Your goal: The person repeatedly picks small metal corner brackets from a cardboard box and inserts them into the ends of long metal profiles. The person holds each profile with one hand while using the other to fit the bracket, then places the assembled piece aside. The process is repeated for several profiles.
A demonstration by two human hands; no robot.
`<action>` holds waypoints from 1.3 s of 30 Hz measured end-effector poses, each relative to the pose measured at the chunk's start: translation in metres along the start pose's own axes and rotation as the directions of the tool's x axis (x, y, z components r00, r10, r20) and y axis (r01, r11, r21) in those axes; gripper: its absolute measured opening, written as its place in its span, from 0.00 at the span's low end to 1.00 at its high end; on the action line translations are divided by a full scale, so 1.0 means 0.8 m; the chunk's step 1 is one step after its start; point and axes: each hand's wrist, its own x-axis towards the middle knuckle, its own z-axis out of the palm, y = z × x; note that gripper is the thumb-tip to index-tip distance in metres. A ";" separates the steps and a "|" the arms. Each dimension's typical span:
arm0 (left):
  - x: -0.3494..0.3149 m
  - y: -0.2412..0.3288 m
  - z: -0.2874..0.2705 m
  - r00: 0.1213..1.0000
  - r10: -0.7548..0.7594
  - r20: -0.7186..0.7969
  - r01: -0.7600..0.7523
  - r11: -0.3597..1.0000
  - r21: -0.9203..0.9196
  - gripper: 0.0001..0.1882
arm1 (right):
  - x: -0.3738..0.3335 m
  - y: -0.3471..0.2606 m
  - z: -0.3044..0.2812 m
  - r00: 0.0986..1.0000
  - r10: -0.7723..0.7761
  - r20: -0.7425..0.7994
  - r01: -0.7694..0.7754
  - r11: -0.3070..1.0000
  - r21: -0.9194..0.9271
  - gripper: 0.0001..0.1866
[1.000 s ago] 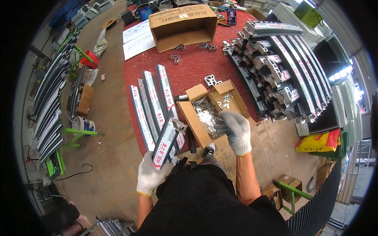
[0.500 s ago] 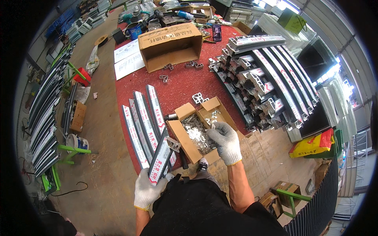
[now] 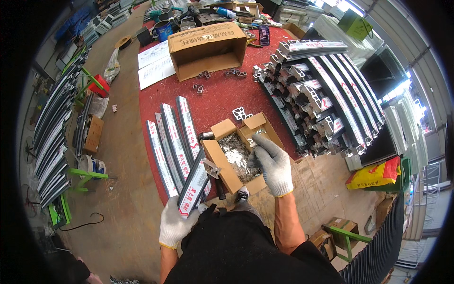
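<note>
My left hand (image 3: pixel 175 221), in a white knit glove, is closed round the near end of a short dark aluminium profile (image 3: pixel 193 187) with a white and red printed film. The profile points up and away at a tilt, and a silvery metal corner piece (image 3: pixel 211 168) sits at its far end. My right hand (image 3: pixel 276 169), gloved too, hangs over the right side of an open carton (image 3: pixel 227 173) of small shiny metal pieces (image 3: pixel 232 152). Its fingers are bent toward the thumb; whatever lies between them is too small or hidden to make out.
Several film-covered profiles (image 3: pixel 174 142) lie on the red table (image 3: pixel 215 105) left of the carton. A large stack of profiles (image 3: pixel 347 92) fills the right side. Beyond are an open cardboard box (image 3: pixel 205 43), loose corner pieces (image 3: pixel 239 113) and paper sheets (image 3: pixel 156 71). A black-handled tool (image 3: pixel 220 189) lies beside the carton.
My right hand has shifted slightly to the right, its index finger now reaching further out. My left hand still holds the profile, which has hardly moved.
</note>
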 end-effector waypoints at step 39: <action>0.004 -0.015 0.009 0.996 0.064 0.054 -0.071 0.988 0.139 0.42 | 0.009 -0.016 0.071 0.914 -0.307 0.266 0.399 0.800 -0.449 0.14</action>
